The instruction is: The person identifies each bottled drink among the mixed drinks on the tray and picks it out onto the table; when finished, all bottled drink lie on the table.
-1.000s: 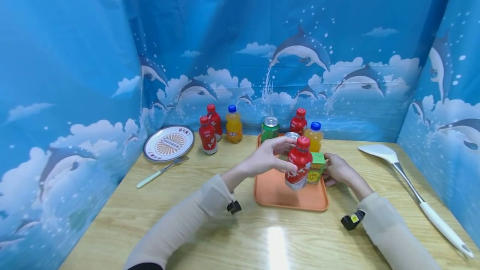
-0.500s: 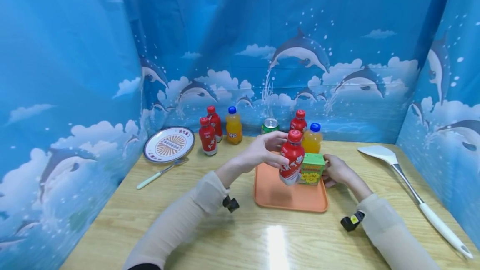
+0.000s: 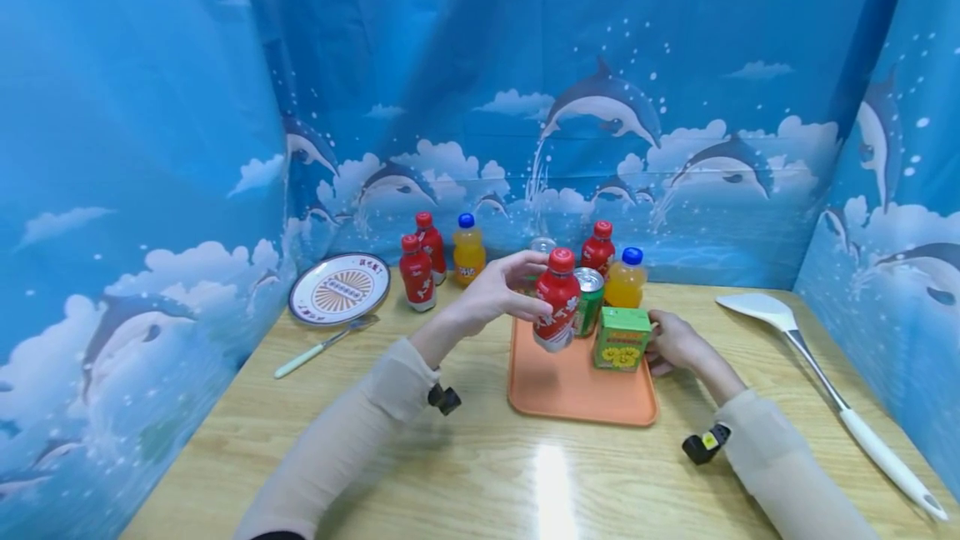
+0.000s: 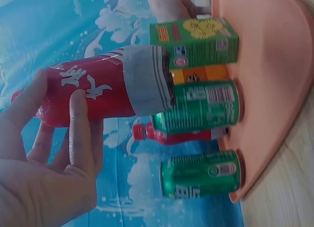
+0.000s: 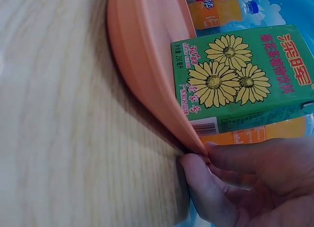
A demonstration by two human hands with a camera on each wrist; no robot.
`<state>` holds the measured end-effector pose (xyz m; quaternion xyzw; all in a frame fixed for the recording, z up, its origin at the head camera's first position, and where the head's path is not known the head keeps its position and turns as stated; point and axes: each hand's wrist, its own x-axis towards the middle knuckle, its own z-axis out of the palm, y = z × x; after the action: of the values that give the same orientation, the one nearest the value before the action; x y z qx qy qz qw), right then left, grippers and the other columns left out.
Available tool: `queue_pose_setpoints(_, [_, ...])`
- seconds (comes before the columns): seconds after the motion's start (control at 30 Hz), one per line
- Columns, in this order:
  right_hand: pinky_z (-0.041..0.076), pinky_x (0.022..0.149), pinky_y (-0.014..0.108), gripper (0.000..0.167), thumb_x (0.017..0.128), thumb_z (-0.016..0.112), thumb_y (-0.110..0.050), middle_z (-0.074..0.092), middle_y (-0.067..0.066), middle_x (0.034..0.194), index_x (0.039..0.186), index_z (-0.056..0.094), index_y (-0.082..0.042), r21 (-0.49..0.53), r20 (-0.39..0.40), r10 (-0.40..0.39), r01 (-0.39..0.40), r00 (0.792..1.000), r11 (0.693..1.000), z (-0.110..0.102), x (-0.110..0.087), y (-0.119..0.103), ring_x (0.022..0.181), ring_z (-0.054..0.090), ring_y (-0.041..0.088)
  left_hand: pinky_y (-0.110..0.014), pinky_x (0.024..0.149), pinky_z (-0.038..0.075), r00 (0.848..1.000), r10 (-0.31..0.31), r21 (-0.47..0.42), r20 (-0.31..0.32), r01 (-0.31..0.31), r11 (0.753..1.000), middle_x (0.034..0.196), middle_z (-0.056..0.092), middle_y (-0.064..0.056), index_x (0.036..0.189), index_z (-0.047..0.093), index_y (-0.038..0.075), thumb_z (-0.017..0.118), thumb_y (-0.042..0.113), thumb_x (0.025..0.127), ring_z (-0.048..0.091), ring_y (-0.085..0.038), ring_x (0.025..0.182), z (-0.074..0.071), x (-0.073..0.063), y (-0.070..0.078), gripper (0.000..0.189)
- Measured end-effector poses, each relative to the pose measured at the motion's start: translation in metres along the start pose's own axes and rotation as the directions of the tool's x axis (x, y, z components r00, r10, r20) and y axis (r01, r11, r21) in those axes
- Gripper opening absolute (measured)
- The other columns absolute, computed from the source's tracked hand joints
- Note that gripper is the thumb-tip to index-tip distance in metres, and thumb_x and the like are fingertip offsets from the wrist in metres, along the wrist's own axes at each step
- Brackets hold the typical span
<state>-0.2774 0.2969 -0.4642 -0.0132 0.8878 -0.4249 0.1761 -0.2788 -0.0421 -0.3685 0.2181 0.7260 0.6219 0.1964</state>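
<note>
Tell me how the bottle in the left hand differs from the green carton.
The bottle is red and rounded; the carton is green and boxy. The bottle is gripped by the left hand, clear of the tray, whereas the carton stands on it. The bottle has a screw-type cap; the carton has a flat top. Both carry printed designs.

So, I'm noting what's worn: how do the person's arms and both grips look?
Left sleeve and right sleeve: plain pale beige. A black device sits by the left cuff; another black device, with a yellow patch, by the right. A black strip shows at the left sleeve's lower end. Left grip and right grip are ungloved.
</note>
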Motion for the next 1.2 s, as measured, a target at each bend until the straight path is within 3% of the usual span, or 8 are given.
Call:
queue_pose_setpoints(0.17, [0.067, 0.067, 0.043, 0.043, 0.104, 0.041, 0.008, 0.064, 0.029, 0.105, 0.147, 0.036, 0.014, -0.015, -0.002, 0.005, -0.005, 1.000, 1.000, 0.000, -0.001, 0.000, 0.087, 0.074, 0.027, -0.045, 0.090, 0.066, 0.999, 0.012, 0.018, -0.044, -0.012, 1.000, 0.147, 0.064, -0.008, 0.146, 0.058, 0.023, 0.082, 0.012, 0.090, 0.062, -0.031, 0.135, -0.015, -0.004, -0.004, 0.062])
queue_pose_setpoints(0.33, [0.067, 0.067, 0.043, 0.041, 0.104, 0.041, 0.007, 0.064, 0.028, 0.104, 0.144, 0.039, 0.013, -0.019, -0.007, 0.008, -0.008, 1.000, 1.000, 0.000, -0.002, 0.000, 0.086, 0.074, 0.027, -0.045, 0.092, 0.066, 0.991, 0.005, 0.029, -0.131, -0.001, 1.000, 0.148, 0.063, -0.006, 0.145, 0.058, 0.025, 0.084, 0.013, 0.089, 0.061, -0.029, 0.136, -0.032, -0.005, -0.013, 0.063])
queue_pose_setpoints(0.53, [0.067, 0.067, 0.043, 0.039, 0.103, 0.042, 0.008, 0.064, 0.026, 0.101, 0.142, 0.041, 0.013, -0.018, -0.009, 0.000, 0.000, 1.000, 1.000, 0.000, -0.002, 0.000, 0.084, 0.074, 0.026, -0.046, 0.096, 0.064, 0.971, 0.001, 0.047, -0.238, 0.010, 0.999, 0.150, 0.061, -0.008, 0.148, 0.056, 0.024, 0.084, 0.011, 0.089, 0.059, -0.032, 0.139, -0.056, -0.005, -0.027, 0.067])
queue_pose_setpoints(0.7, [0.067, 0.066, 0.043, 0.038, 0.103, 0.041, 0.009, 0.064, 0.027, 0.101, 0.141, 0.041, 0.014, -0.017, -0.011, -0.008, 0.008, 1.000, 1.000, 0.001, -0.002, 0.001, 0.084, 0.074, 0.027, -0.049, 0.101, 0.062, 0.945, 0.010, 0.087, -0.328, 0.020, 0.996, 0.151, 0.060, -0.011, 0.148, 0.056, 0.021, 0.083, 0.008, 0.089, 0.061, -0.036, 0.137, -0.071, -0.005, -0.037, 0.066])
queue_pose_setpoints(0.9, [0.067, 0.066, 0.043, 0.041, 0.103, 0.041, 0.008, 0.064, 0.027, 0.101, 0.143, 0.039, 0.014, -0.015, -0.012, -0.008, 0.008, 1.000, 1.000, 0.001, -0.003, 0.000, 0.084, 0.074, 0.027, -0.052, 0.108, 0.058, 0.917, 0.056, 0.212, -0.394, 0.031, 0.977, 0.150, 0.061, -0.014, 0.147, 0.056, 0.018, 0.083, 0.005, 0.088, 0.062, -0.038, 0.135, -0.079, -0.004, -0.047, 0.066])
queue_pose_setpoints(1.2, [0.067, 0.067, 0.043, 0.041, 0.103, 0.040, 0.009, 0.065, 0.028, 0.104, 0.144, 0.039, 0.013, -0.012, -0.011, -0.004, 0.003, 1.000, 1.000, 0.001, -0.001, 0.000, 0.085, 0.074, 0.025, -0.054, 0.112, 0.054, 0.889, 0.087, 0.307, -0.450, 0.063, 0.950, 0.148, 0.063, -0.018, 0.146, 0.055, 0.012, 0.083, 0.001, 0.086, 0.064, -0.038, 0.133, -0.082, -0.006, -0.051, 0.066])
